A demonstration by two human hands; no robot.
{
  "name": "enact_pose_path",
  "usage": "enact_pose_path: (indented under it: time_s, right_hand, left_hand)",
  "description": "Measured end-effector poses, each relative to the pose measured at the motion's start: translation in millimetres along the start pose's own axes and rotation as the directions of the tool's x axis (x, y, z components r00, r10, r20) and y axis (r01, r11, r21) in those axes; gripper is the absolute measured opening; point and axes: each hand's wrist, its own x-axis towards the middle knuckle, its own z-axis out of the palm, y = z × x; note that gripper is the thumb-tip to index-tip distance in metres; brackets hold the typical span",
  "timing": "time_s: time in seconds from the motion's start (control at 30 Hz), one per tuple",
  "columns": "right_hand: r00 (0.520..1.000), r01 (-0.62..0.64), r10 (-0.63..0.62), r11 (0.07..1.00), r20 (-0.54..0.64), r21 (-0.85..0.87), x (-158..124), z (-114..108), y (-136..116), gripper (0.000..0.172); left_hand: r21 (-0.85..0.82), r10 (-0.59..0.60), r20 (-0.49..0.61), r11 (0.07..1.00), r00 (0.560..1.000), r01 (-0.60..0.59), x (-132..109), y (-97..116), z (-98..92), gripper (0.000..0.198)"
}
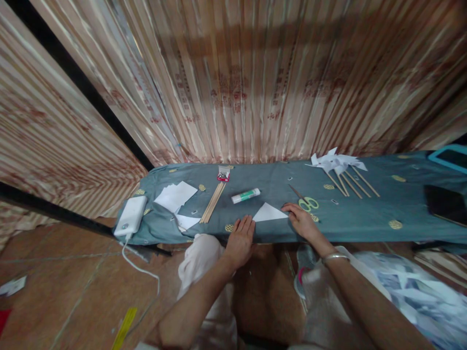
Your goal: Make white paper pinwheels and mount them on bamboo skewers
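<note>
A white paper folded into a triangle lies on the teal cloth-covered bench near its front edge. My left hand lies flat with fingers stretched out, its fingertips at the triangle's left corner. My right hand rests with fingers extended on the triangle's right corner. Neither hand grips anything. A white glue stick with a green label lies just beyond the paper, and green-handled scissors lie beside my right hand.
Wooden sticks, loose white paper squares, a small red box of pins and a white power bank with cable are on the left. Finished paper pinwheels on sticks lie at back right, a dark phone far right. Striped curtain behind.
</note>
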Motion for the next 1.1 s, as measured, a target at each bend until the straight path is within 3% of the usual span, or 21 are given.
enact_pose_path:
  time_s: [0.43,0.67,0.93,1.1]
  right_hand:
    - [0.997,-0.076,0.076,0.993,0.006,0.092,4,3,-19,0.021]
    - [0.987,-0.160,0.159,0.966,0.021,0.204,8,4,-26,0.015]
    - [0.966,-0.259,0.245,0.904,0.085,0.340,12,1,-35,0.026]
    - [0.950,-0.312,0.286,0.840,0.126,0.444,16,-1,-40,0.042]
  left_hand:
    - [-0.073,-0.053,-0.130,0.996,0.990,0.043,-1,2,6.1,0.056]
    - [-0.263,-0.148,-0.195,0.960,0.969,0.094,1,-2,8.6,0.056]
    - [-0.504,-0.241,-0.206,0.857,0.948,0.109,20,-10,13.7,0.054]
    - [-0.718,-0.388,-0.122,0.670,0.913,0.189,28,-10,6.9,0.055]
